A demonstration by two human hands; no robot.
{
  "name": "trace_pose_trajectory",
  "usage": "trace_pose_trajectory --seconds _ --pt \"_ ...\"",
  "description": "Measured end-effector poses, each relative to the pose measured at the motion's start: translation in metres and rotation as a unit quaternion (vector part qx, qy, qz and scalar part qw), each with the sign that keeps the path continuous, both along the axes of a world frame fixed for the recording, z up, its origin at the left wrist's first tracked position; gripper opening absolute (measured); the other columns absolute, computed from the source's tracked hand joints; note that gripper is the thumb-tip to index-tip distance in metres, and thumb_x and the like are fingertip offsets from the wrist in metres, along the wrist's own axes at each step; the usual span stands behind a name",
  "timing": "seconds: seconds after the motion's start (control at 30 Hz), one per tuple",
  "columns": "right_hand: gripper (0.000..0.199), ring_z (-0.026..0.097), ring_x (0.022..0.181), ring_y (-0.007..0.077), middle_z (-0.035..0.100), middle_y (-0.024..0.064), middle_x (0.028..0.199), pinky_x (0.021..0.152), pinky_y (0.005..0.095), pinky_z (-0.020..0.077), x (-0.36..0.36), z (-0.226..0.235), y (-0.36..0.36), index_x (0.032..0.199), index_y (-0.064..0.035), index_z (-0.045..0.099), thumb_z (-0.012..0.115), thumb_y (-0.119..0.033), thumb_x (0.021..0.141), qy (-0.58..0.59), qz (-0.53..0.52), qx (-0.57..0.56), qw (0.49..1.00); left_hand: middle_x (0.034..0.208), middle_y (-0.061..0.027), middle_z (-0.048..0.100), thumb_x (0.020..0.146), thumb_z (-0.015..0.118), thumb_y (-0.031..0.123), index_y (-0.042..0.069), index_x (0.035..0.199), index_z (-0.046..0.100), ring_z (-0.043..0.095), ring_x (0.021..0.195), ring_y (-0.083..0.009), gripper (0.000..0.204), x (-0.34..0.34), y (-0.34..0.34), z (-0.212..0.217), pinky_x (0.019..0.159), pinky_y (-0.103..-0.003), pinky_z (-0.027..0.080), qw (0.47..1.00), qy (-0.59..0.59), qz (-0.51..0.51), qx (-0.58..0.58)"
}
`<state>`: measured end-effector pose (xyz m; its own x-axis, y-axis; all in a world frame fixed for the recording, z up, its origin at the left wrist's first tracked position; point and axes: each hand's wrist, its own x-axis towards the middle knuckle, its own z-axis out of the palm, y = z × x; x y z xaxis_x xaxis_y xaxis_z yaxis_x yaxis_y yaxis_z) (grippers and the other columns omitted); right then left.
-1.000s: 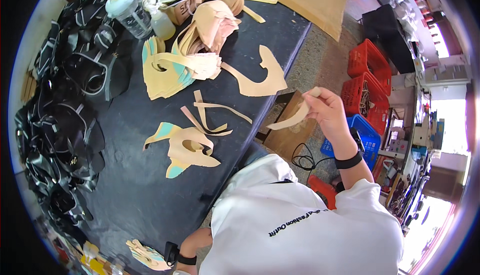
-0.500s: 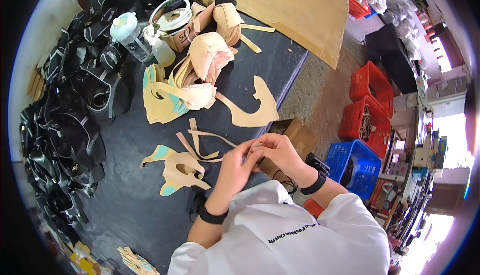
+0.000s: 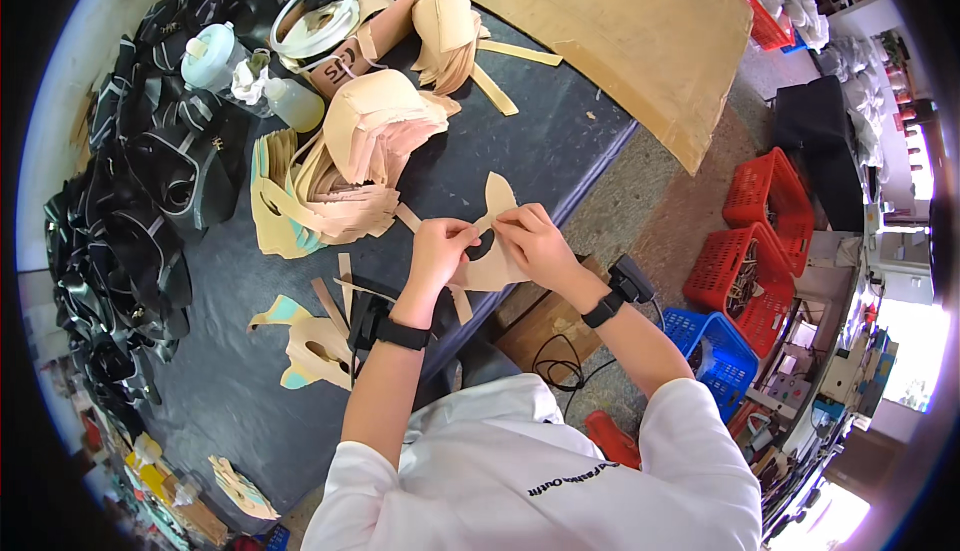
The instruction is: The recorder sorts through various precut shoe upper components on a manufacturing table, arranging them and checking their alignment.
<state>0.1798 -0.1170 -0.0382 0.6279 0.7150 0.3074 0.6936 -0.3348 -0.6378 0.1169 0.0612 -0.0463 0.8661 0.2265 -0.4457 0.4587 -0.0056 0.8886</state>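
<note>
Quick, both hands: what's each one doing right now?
Left hand: closed, pinching the tan curved leather cut-out.
Right hand: closed, gripping the same cut-out.

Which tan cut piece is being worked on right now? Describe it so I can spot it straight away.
Start at the dark worktable and go to its near edge, in front of the person. There the left hand and right hand pinch one flat tan cut piece between them. Unlike the stacked tan pieces farther back, it is single, raised off the table, with a pointed tip sticking up.
</note>
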Motion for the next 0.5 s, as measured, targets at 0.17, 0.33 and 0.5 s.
trace_pose_trajectory --seconds 0.17,0.33,0.5 --pt "0.022 0.054 0.094 0.0279 0.058 0.0099 0.099 0.082 0.0354 0.0470 0.001 -0.005 -0.002 0.098 0.0012 0.064 0.062 0.000 0.075 -0.012 0.010 0.005 1.000 0.066 -0.0081 0.067 0.080 0.063 0.011 -0.004 0.078 0.068 0.054 0.044 -0.0091 0.016 0.015 0.003 0.002 0.045 -0.023 0.043 0.999 0.025 -0.033 0.004" --pt "0.023 0.054 0.094 0.0275 0.057 0.0095 0.098 0.083 0.0350 0.0467 0.003 -0.008 -0.002 0.097 0.0013 0.063 0.063 -0.001 0.074 -0.006 0.008 0.022 1.000 0.064 -0.0082 0.066 0.078 0.065 0.011 -0.005 0.074 0.068 0.056 0.046 -0.0096 0.017 0.025 0.006 0.007 0.045 -0.024 0.045 0.992 0.078 -0.094 0.039" --pt "0.025 0.054 0.095 0.0272 0.057 0.0094 0.099 0.083 0.0351 0.0465 0.003 -0.011 -0.004 0.097 0.0014 0.063 0.062 0.000 0.072 0.002 0.006 0.024 1.000 0.063 -0.0088 0.066 0.076 0.065 0.010 -0.006 0.072 0.068 0.056 0.046 -0.0103 0.016 0.029 0.002 0.014 0.046 -0.024 0.045 0.991 0.104 -0.076 0.048"
